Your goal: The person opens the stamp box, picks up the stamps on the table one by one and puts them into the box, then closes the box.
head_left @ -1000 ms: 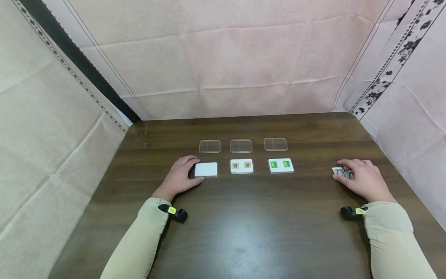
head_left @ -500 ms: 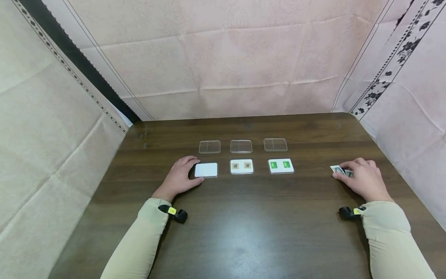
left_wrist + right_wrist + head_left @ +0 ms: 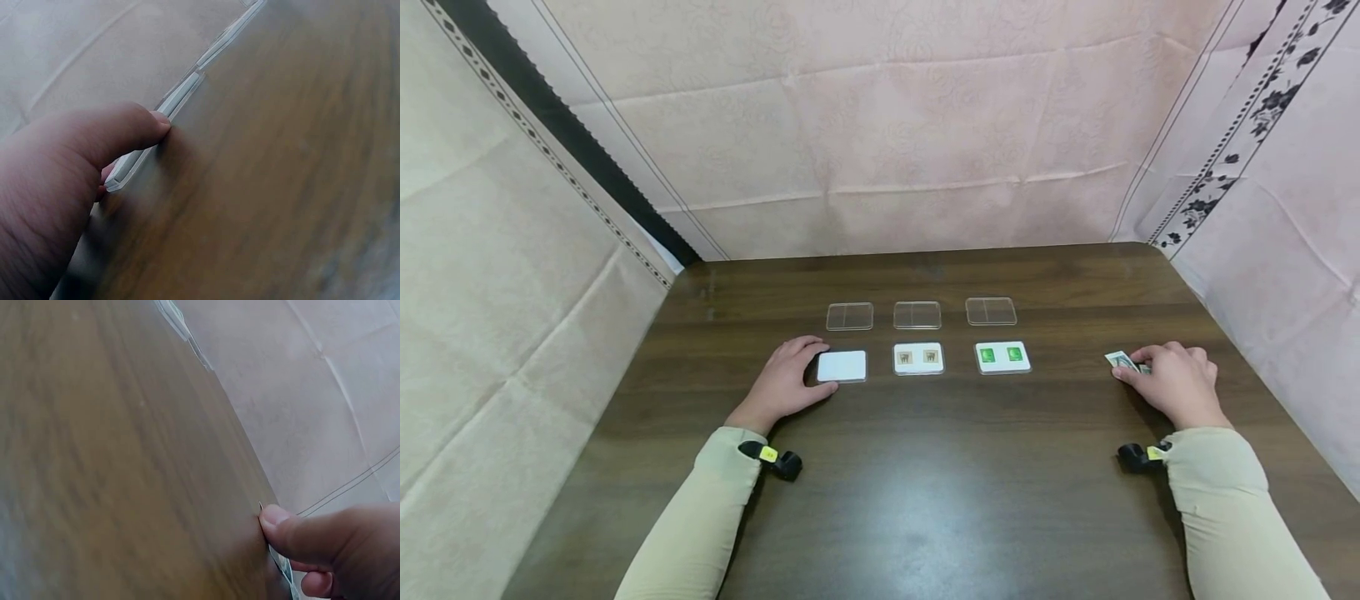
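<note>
Both hands pinch something: left hand (image 3: 786,373) grips the blank white card (image 3: 842,365), leftmost of the row, probably to steady it. Right hand (image 3: 1178,382) has a printed slip (image 3: 1120,360) well apart, print peeking out, maybe so it's readable. Left wrist cam shows the clear case (image 3: 187,97) edge-on; the blank top only shows from the head.

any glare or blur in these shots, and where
Head view: pale glare on the near part of the table; left wrist view: soft, blurred wood grain, dark shadow beside the left hand; right wrist view: grain blurred too, darker near the right hand.
</note>
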### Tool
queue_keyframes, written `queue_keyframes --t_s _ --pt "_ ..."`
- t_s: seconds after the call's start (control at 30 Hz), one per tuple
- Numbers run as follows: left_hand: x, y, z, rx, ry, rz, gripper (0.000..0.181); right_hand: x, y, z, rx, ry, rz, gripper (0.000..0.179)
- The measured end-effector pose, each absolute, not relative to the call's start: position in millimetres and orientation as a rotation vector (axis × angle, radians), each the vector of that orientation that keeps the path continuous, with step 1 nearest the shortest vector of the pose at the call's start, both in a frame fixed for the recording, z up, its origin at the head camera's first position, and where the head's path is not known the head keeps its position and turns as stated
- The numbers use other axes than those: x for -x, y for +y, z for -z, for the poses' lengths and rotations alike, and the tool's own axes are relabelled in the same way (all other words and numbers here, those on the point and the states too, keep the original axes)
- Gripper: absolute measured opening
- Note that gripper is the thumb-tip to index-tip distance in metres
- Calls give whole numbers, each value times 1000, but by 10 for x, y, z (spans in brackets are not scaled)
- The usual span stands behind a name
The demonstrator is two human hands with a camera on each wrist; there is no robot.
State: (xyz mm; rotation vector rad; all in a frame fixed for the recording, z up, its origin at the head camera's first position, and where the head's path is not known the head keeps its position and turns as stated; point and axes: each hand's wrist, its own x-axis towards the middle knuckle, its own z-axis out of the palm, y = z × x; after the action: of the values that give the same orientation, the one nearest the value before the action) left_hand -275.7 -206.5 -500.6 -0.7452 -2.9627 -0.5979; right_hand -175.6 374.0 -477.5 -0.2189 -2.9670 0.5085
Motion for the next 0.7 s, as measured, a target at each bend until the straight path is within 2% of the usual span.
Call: queue_keyframes --t_s 0.23,0.7 --pt "2765 -2072 5021 744 -2958 597 70 1781 3705 4787 265 -2945 -642 47" --pt "2749 -2060 5010 749 -2958 597 70 1759 3679 4812 74 -2771 -498 12"
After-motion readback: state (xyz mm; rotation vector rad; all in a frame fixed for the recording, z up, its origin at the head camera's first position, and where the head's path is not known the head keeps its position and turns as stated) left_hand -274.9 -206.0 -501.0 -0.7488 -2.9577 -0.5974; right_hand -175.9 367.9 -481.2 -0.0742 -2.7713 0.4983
